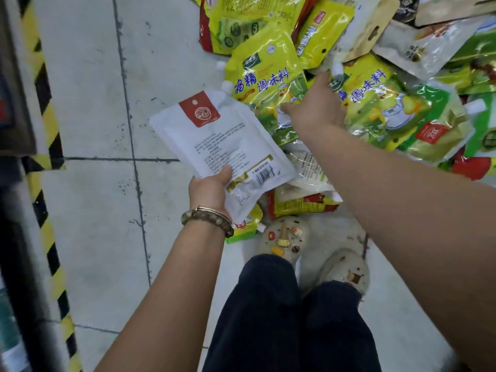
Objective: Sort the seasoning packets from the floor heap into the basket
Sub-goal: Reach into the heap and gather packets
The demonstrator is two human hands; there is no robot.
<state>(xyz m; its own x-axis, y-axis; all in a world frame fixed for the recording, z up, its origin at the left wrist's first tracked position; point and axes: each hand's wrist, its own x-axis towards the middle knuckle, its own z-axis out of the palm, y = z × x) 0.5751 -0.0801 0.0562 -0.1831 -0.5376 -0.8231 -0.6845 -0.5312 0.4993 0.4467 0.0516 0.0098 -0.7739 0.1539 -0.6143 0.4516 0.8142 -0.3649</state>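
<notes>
One white pouch (pixel 222 146): gripped by left hand (pixel 209 190).
Right hand (pixel 318 107): lay over heap (pixel 389 108); grasp unclear.
Technique: single-packet edge pinch seemed best.

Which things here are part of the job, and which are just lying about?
Job:
white pouch, held by the left hand
right hand, reaching into the heap of packets
yellow-green packets in that heap

Lying about:
hazard-striped edge
bracelets
clogs
tiled floor
</notes>
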